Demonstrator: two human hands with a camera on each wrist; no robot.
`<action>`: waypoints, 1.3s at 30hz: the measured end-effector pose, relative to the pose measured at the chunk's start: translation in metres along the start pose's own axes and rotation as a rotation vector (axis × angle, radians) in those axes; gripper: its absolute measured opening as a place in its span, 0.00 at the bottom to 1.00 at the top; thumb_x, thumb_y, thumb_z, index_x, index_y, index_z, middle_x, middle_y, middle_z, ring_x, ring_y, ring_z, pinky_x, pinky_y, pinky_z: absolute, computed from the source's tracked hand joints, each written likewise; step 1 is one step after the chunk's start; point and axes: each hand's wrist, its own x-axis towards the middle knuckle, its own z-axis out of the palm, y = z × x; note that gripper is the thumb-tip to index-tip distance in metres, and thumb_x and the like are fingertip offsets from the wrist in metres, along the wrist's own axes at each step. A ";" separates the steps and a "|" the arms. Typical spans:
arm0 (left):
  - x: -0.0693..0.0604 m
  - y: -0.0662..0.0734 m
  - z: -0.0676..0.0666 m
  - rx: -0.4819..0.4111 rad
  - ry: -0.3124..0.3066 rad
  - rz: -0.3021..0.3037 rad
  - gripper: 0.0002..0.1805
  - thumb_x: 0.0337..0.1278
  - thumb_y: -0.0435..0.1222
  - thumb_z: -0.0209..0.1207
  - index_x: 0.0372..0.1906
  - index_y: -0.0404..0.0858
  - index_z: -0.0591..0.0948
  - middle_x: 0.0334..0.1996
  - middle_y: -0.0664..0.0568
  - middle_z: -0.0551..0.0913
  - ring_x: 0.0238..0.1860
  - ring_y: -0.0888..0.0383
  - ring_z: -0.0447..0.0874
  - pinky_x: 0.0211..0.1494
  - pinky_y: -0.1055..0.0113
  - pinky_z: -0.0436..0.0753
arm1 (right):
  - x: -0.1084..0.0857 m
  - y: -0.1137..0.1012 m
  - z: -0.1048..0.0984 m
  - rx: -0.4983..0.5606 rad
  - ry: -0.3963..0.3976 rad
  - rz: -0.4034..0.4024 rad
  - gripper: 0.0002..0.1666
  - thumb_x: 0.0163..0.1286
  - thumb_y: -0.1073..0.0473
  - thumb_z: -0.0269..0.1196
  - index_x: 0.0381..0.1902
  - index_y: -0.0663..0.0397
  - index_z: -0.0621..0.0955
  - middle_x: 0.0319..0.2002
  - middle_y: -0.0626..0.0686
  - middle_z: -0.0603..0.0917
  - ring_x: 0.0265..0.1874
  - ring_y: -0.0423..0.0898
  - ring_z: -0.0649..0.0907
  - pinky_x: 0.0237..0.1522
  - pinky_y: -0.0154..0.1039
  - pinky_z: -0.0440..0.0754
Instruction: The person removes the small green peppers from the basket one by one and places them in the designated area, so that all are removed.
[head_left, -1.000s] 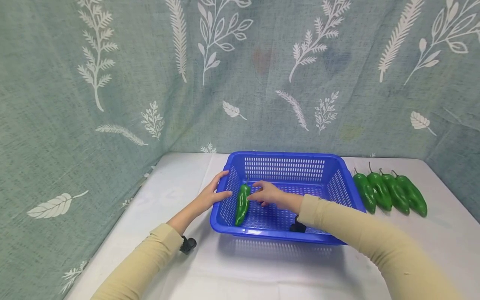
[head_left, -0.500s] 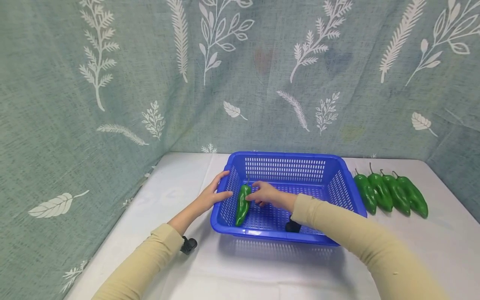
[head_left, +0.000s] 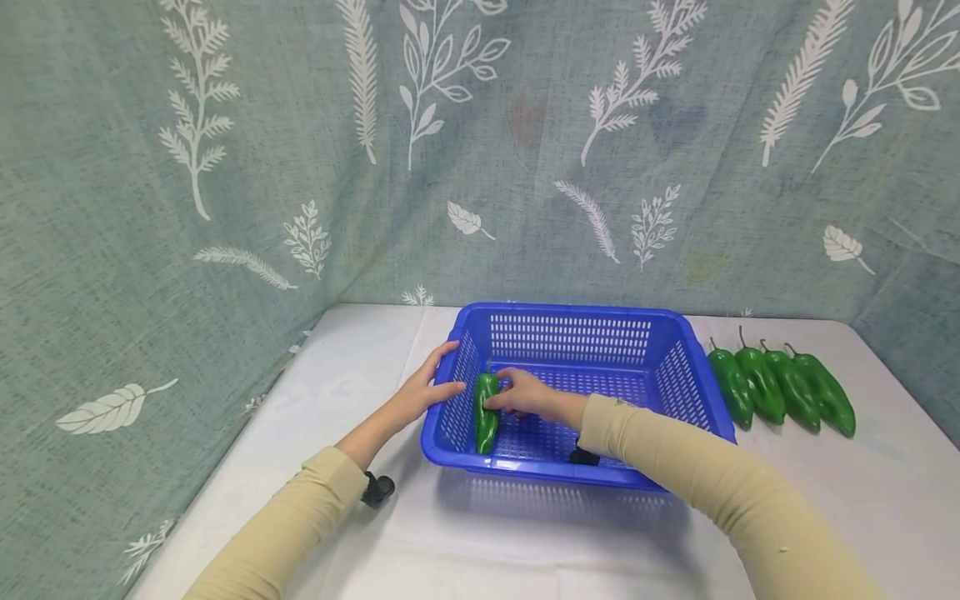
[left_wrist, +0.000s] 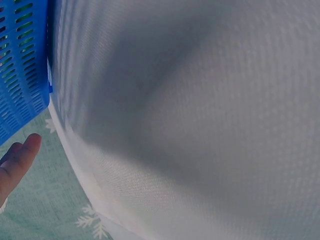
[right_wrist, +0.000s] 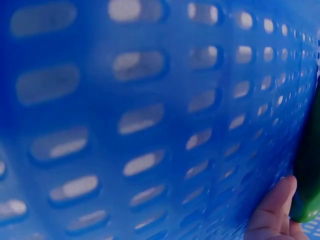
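A long green pepper (head_left: 486, 429) lies lengthwise along the left side of the blue perforated basket (head_left: 570, 308). Over its right side, my right hand (head_left: 528, 393) grips the pepper with curled fingers, the thumb lying on its upper surface. The right wrist view catches fingertips (right_wrist: 272, 210) against the lower end of the dark green pepper (right_wrist: 306, 200); the other fingers are hidden. My left hand (head_left: 422, 392) rests on the basket's left rim, thumb and forefinger extended across it. In the left wrist view its fingers (left_wrist: 20, 162) look straight, outside the basket wall (left_wrist: 22, 75).
Several green peppers (head_left: 780, 385) lie in a row on the white tablecloth (head_left: 885, 500), right of the basket. A green leaf-patterned curtain (head_left: 525, 233) stands behind and to the left. Small black wrist cameras (head_left: 377, 490) sit below both cuffs.
My right hand has moved slightly left onto the pepper. The pepper's stem end has shifted left and its tip slightly right, so it lies straighter. My left hand has stayed on the rim.
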 end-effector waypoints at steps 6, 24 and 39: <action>0.004 -0.007 -0.001 -0.002 0.001 0.003 0.40 0.56 0.40 0.54 0.71 0.48 0.49 0.67 0.35 0.56 0.63 0.37 0.61 0.60 0.47 0.70 | -0.002 -0.002 0.002 0.027 -0.017 -0.017 0.40 0.55 0.61 0.66 0.63 0.66 0.63 0.41 0.60 0.79 0.30 0.48 0.79 0.31 0.39 0.82; -0.012 0.024 0.002 0.028 -0.005 -0.017 0.39 0.57 0.38 0.51 0.71 0.43 0.47 0.65 0.32 0.56 0.61 0.35 0.63 0.57 0.47 0.73 | 0.000 -0.001 0.002 0.183 -0.116 -0.085 0.35 0.57 0.64 0.63 0.61 0.64 0.63 0.48 0.65 0.77 0.39 0.51 0.82 0.41 0.43 0.82; 0.004 -0.004 0.000 0.012 -0.006 -0.020 0.39 0.57 0.38 0.52 0.71 0.48 0.47 0.67 0.34 0.55 0.63 0.36 0.61 0.58 0.46 0.71 | -0.005 -0.003 0.002 0.187 -0.101 -0.135 0.33 0.57 0.64 0.63 0.59 0.59 0.63 0.46 0.65 0.78 0.35 0.50 0.82 0.37 0.43 0.83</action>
